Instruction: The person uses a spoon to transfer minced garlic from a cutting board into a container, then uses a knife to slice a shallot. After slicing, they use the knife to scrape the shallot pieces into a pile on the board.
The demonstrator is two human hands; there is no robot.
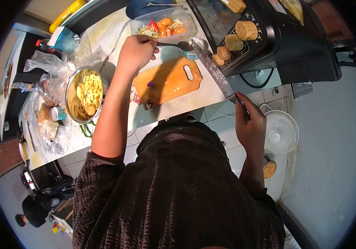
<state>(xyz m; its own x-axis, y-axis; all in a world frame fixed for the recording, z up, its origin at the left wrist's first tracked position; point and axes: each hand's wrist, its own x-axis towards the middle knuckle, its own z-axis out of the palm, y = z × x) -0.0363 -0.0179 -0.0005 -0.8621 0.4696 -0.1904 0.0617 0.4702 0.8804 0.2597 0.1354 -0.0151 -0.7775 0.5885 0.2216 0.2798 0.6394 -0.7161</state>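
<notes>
My left hand (pixel 138 52) is closed on the handle of a metal spoon (pixel 183 45), whose bowl end is at a small white-and-blue cup (pixel 191 55). My right hand (pixel 250 122) grips the handle of a large knife (pixel 216 72). Its smeared blade slants up and left, the tip overlapping the cup's rim in this view. Below the spoon lies a wooden cutting board (pixel 171 85) with a purple scrap (pixel 150 84) on it. Beyond the spoon, a clear plastic container (pixel 138 25) holds noodles, orange pieces and red strips.
A black oven with wooden knobs (pixel 246 30) stands at the right. A metal bowl (pixel 68 97) of pale yellow cut pieces sits left of my forearm, among plastic bags (pixel 60 66). On the floor are a white basket (pixel 285 130) and, far left, another person (pixel 35 209).
</notes>
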